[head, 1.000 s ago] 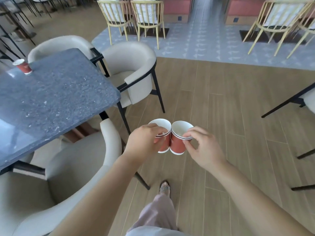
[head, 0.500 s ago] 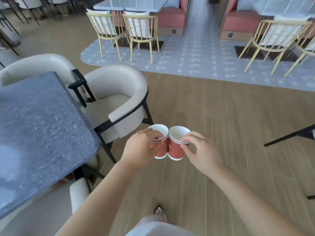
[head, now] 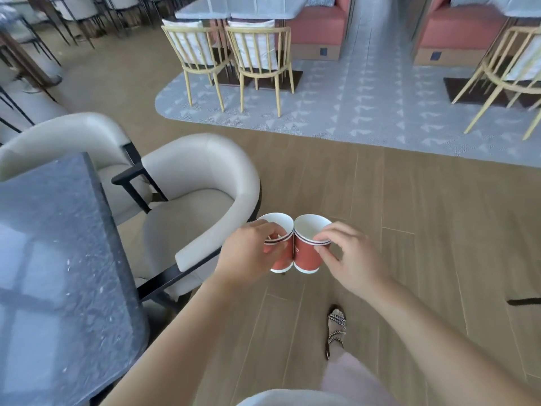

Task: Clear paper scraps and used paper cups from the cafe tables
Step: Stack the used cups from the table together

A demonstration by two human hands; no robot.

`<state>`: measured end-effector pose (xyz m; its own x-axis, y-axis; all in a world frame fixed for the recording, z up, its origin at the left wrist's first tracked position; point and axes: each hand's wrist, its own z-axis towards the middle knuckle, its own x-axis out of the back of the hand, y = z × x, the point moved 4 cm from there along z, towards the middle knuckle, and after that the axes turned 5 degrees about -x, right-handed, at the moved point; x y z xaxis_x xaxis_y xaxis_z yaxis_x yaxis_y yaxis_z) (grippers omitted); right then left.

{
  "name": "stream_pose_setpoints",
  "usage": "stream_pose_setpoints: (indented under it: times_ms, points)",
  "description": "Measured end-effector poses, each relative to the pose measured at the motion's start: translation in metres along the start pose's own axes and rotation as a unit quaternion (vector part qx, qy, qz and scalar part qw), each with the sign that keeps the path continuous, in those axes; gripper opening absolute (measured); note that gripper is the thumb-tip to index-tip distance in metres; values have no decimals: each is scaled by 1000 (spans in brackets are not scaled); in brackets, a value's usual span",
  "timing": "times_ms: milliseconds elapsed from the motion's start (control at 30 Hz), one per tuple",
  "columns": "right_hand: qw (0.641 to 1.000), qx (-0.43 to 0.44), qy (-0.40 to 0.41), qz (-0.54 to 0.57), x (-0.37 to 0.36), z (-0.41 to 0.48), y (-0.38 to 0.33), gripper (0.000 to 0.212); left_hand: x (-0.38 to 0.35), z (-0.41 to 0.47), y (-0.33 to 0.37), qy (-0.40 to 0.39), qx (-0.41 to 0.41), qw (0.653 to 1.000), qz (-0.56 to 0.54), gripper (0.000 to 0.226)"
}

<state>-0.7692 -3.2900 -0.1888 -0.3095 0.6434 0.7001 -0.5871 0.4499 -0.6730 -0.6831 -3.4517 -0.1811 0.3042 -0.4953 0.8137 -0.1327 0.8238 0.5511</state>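
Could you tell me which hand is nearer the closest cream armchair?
Left. The left hand is just right of the cream armchair; the right hand lies farther right, beyond both cups.

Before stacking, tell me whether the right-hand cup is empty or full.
Looks empty: the right-hand cup, pinched by the right hand, shows bare white inside; its bottom is hidden.

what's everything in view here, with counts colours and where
paper cups: 2, red with white rims, touching side by side, centre
table: 1, dark grey speckled, left
armchairs: 2, cream with black frames, beside table
wooden chairs: 2 top centre, more at right edge, yellow
booth seats: 2, salmon, top
floor: wood planks, grey patterned area beyond
sandalled foot: 1, bottom centre
left hand: 1, gripping one cup
right hand: 1, gripping the other
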Motion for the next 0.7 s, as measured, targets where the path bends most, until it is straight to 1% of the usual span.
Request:
stream_pose_setpoints:
  times_ms: [233, 333, 367, 433, 700]
  points:
    - [998, 39, -40, 9, 27, 149, 66, 6, -21, 142, -6, 30, 53, 998, 7, 13]
    - [997, 56, -53, 4, 36, 204, 93, 6, -30, 197, -8, 55, 79, 995, -8, 25]
    - [997, 61, -55, 2, 38, 219, 101, 6, -34, 211, -9, 56, 91, 994, -11, 23]
    - [996, 70, -62, 2, 40, 245, 115, 7, -43, 236, -12, 49, 107, 993, -7, 12]
    - [993, 88, -82, 15, 34, 352, 148, 11, -47, 332, -47, 73, 127, 989, -11, 10]
